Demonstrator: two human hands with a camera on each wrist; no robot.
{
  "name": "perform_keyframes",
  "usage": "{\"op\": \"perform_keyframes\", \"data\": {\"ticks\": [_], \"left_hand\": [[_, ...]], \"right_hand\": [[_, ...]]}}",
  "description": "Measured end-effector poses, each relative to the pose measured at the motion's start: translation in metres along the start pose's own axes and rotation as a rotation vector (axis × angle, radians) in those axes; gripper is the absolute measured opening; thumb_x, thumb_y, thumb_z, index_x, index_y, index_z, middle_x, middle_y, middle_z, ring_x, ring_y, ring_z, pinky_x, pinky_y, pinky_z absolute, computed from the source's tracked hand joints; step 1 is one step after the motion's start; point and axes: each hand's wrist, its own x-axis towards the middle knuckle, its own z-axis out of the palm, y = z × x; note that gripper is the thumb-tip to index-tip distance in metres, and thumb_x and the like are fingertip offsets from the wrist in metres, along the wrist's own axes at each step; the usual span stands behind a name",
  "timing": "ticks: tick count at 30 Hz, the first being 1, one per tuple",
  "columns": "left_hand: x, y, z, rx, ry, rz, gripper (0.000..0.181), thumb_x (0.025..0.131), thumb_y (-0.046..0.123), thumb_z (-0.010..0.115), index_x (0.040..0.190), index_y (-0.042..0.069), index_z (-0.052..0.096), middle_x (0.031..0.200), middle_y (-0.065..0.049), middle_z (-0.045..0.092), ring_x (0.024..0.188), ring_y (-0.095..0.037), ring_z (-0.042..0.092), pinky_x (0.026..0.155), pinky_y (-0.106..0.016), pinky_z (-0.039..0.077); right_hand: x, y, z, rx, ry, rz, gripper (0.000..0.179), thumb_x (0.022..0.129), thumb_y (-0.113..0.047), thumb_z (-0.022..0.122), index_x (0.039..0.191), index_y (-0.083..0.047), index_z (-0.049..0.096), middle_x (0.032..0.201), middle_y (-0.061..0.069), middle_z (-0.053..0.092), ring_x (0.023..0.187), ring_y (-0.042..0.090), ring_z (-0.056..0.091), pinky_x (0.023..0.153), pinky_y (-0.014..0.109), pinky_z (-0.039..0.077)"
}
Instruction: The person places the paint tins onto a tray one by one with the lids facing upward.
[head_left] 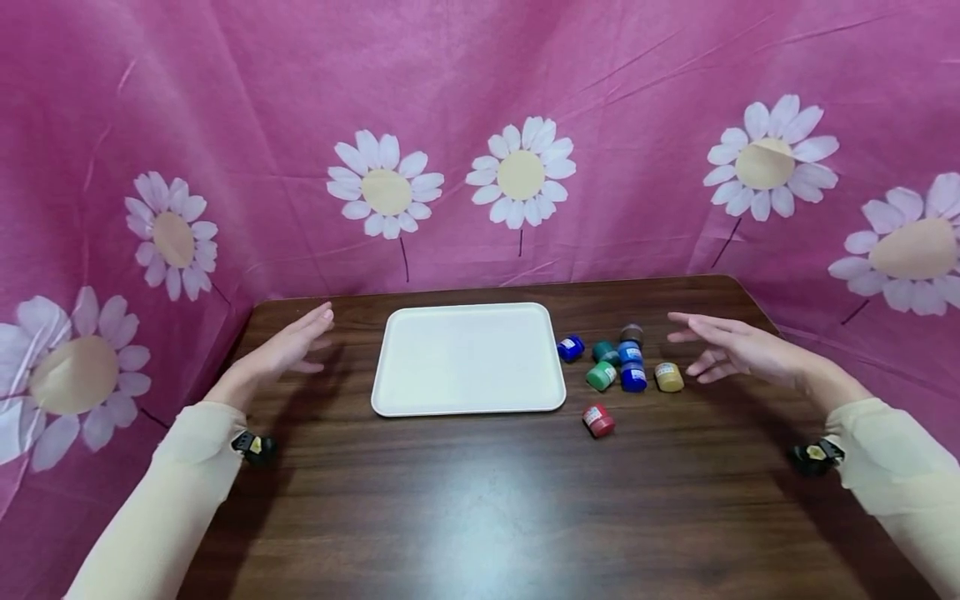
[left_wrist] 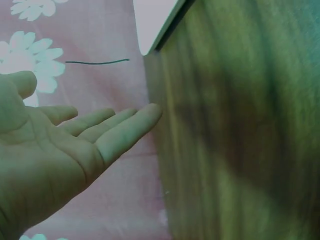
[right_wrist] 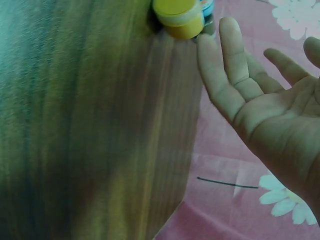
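My left hand (head_left: 281, 350) hovers over the left part of the table, fingers extended, holding nothing. To its right lies a white rectangular tray (head_left: 468, 358). My right hand (head_left: 731, 346) is above the right side, fingers loosely spread and nothing in them. Nearest to it is a small yellow paint jar (head_left: 669, 377), also seen in the right wrist view by the fingertips. Left of that jar cluster a dark blue jar (head_left: 633, 377), a lighter blue jar (head_left: 630, 353), a brown jar (head_left: 632, 334), a green jar (head_left: 602, 376) and a teal jar (head_left: 605, 352).
Another blue jar (head_left: 571, 348) lies by the tray's right edge. A red jar (head_left: 598, 421) lies nearer the front. The dark wooden table (head_left: 480, 500) backs onto a pink curtain (head_left: 465, 83) with white daisies, which also runs along both sides.
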Motion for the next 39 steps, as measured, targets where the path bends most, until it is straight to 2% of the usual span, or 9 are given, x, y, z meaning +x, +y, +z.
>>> {"op": "perform_keyframes", "data": {"ticks": [2, 5, 7, 11, 15, 20, 26, 33, 39], "left_hand": [[0.003, -0.005, 0.003, -0.028, -0.02, -0.009, 0.074, 0.111, 0.046, 0.029, 0.161, 0.008, -0.01, 0.163, -0.032, -0.001, 0.146, -0.055, 0.012, 0.106, -0.07, 0.034], [0.006, -0.013, 0.01, -0.076, -0.037, -0.03, 0.075, 0.111, 0.045, 0.032, 0.161, 0.006, -0.008, 0.164, -0.031, 0.002, 0.146, -0.053, 0.015, 0.107, -0.066, 0.037], [0.009, -0.017, 0.015, -0.105, -0.045, -0.036, 0.076, 0.11, 0.04, 0.039, 0.162, 0.006, -0.005, 0.163, -0.031, 0.006, 0.146, -0.051, 0.017, 0.106, -0.064, 0.04], [0.016, -0.028, 0.024, -0.142, -0.054, -0.05, 0.078, 0.107, 0.023, 0.053, 0.162, 0.003, 0.0, 0.161, -0.034, 0.016, 0.144, -0.049, 0.027, 0.102, -0.057, 0.047], [0.024, -0.036, 0.034, -0.195, -0.036, -0.06, 0.082, 0.104, 0.01, 0.058, 0.161, -0.001, -0.001, 0.158, -0.038, 0.018, 0.14, -0.047, 0.035, 0.097, -0.053, 0.052], [0.033, -0.039, 0.044, -0.244, -0.006, -0.069, 0.093, 0.1, 0.004, 0.062, 0.16, 0.0, -0.009, 0.158, -0.037, 0.017, 0.132, -0.045, 0.044, 0.093, -0.05, 0.055], [0.035, -0.039, 0.048, -0.238, -0.01, -0.1, 0.091, 0.097, 0.0, 0.065, 0.161, -0.002, 0.0, 0.158, -0.035, 0.018, 0.124, -0.039, 0.052, 0.09, -0.047, 0.057], [0.037, -0.042, 0.055, -0.167, 0.011, -0.109, 0.08, 0.094, 0.004, 0.07, 0.157, -0.006, 0.022, 0.148, -0.032, 0.038, 0.108, -0.025, 0.063, 0.088, -0.042, 0.059], [0.04, -0.042, 0.06, -0.129, 0.048, -0.122, 0.078, 0.089, -0.001, 0.074, 0.154, -0.006, 0.031, 0.137, -0.029, 0.048, 0.099, -0.02, 0.064, 0.081, -0.038, 0.06]], "right_hand": [[0.001, 0.006, 0.002, 0.018, 0.003, 0.024, 0.055, 0.113, -0.035, 0.03, 0.162, -0.011, 0.021, 0.139, 0.002, 0.055, 0.098, 0.041, 0.067, 0.086, 0.055, 0.057], [0.001, 0.013, 0.005, 0.041, 0.011, 0.075, 0.058, 0.112, -0.034, 0.038, 0.16, -0.007, 0.02, 0.14, 0.023, 0.043, 0.096, 0.037, 0.067, 0.084, 0.054, 0.058], [0.002, 0.018, 0.008, 0.046, 0.022, 0.119, 0.061, 0.111, -0.034, 0.042, 0.16, -0.006, 0.019, 0.138, 0.028, 0.04, 0.095, 0.035, 0.066, 0.084, 0.053, 0.058], [0.002, 0.026, 0.012, 0.052, 0.035, 0.172, 0.064, 0.109, -0.034, 0.048, 0.159, -0.004, 0.02, 0.131, 0.023, 0.046, 0.095, 0.032, 0.065, 0.084, 0.05, 0.059], [0.003, 0.033, 0.016, 0.041, 0.03, 0.176, 0.067, 0.107, -0.031, 0.053, 0.158, -0.002, 0.02, 0.13, 0.022, 0.049, 0.097, 0.032, 0.063, 0.084, 0.049, 0.059], [0.006, 0.037, 0.022, 0.029, -0.005, 0.183, 0.071, 0.105, -0.026, 0.057, 0.158, 0.0, 0.018, 0.135, 0.027, 0.04, 0.102, 0.033, 0.058, 0.083, 0.048, 0.059], [0.011, 0.036, 0.028, 0.003, -0.004, 0.197, 0.075, 0.102, -0.026, 0.063, 0.157, 0.001, 0.02, 0.127, 0.026, 0.035, 0.094, 0.031, 0.057, 0.078, 0.049, 0.061], [0.015, 0.034, 0.027, -0.02, 0.01, 0.236, 0.072, 0.102, -0.029, 0.063, 0.155, 0.001, 0.025, 0.121, 0.021, 0.037, 0.09, 0.029, 0.056, 0.075, 0.05, 0.061], [0.014, 0.035, 0.026, -0.025, 0.002, 0.24, 0.07, 0.102, -0.03, 0.062, 0.155, 0.0, 0.027, 0.118, 0.02, 0.041, 0.089, 0.028, 0.056, 0.074, 0.05, 0.061]]}}
